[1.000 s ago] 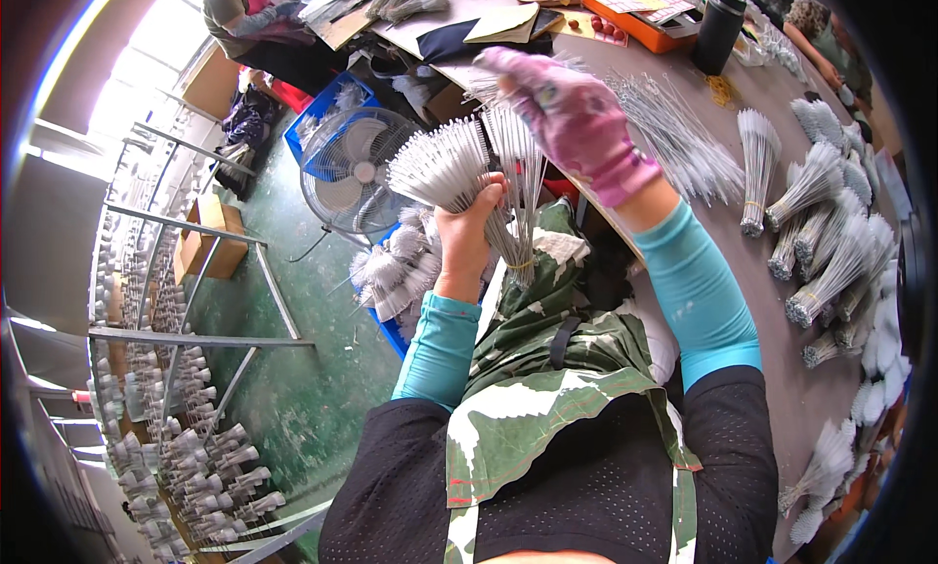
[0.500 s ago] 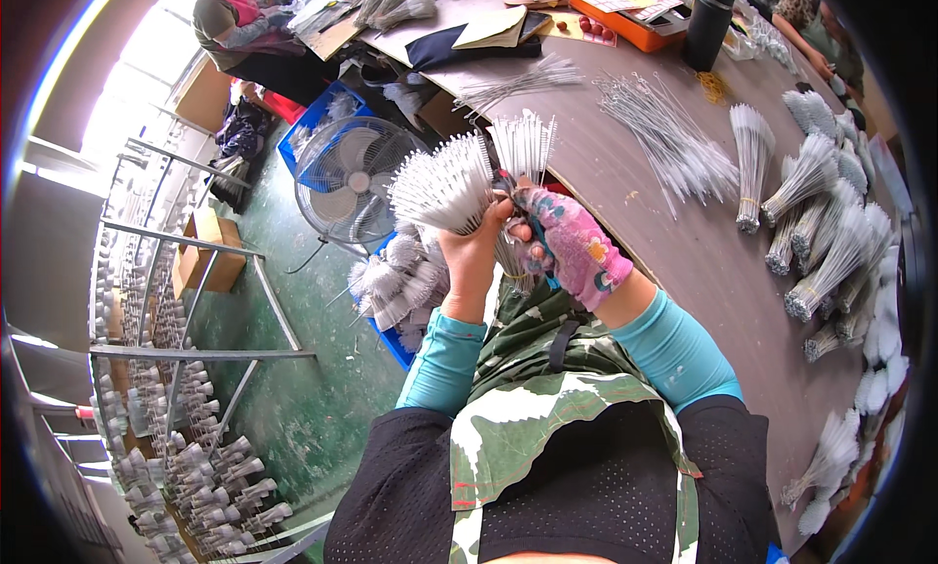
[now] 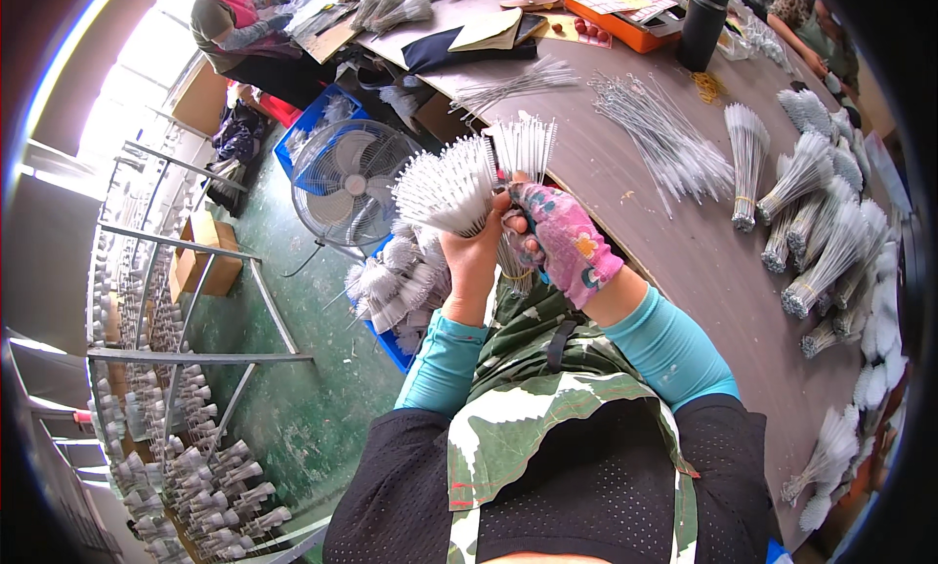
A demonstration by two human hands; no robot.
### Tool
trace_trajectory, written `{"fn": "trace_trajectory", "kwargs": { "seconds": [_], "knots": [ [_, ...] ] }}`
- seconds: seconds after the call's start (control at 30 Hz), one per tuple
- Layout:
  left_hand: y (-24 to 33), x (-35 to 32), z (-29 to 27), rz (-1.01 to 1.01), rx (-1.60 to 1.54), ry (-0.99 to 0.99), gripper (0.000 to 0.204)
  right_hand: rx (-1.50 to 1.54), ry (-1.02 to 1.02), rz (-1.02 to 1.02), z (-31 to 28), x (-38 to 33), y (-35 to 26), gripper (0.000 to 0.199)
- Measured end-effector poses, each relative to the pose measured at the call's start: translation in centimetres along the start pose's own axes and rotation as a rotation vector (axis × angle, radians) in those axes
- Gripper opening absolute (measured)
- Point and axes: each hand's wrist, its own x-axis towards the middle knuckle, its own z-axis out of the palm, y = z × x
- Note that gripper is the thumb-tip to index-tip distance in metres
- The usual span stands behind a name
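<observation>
My bare left hand (image 3: 473, 263) is closed around a thick bundle of thin white-bristled wire brushes (image 3: 445, 185), their bristle ends fanned up and to the left. My right hand (image 3: 567, 237), in a pink flowered fingerless glove, is closed against a smaller bundle of the same brushes (image 3: 526, 146), which stands upright beside the first. The fingers of both hands meet at the necks of the bundles. Wire stems (image 3: 515, 263) show below, between the hands. Exactly what the right fingertips pinch is hidden.
Loose wire brushes (image 3: 664, 139) and tied bundles (image 3: 747, 164) lie on the table (image 3: 684, 261) at right. A floor fan (image 3: 354, 185) and a blue crate (image 3: 391, 347) of brushes stand left, near a metal rack (image 3: 195, 355). A co-worker (image 3: 244, 32) stands far left.
My right hand has turned slightly and its fingers have shifted at the necks of the bundles. Both bundles stay at nearly the same place, and the view has moved a little.
</observation>
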Motion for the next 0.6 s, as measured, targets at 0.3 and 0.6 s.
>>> {"fn": "trace_trajectory", "kwargs": {
  "seconds": [0.3,0.6],
  "knots": [
    [1.3,-0.1,0.7,-0.157,-0.176,-0.096,0.019,0.058,-0.097,0.004,-0.5,-1.1,0.0,0.024],
    [-0.2,0.2,-0.1,-0.129,-0.081,-0.026,0.018,0.138,-0.067,0.018,-0.1,-0.9,0.1,0.025]
  ]
}}
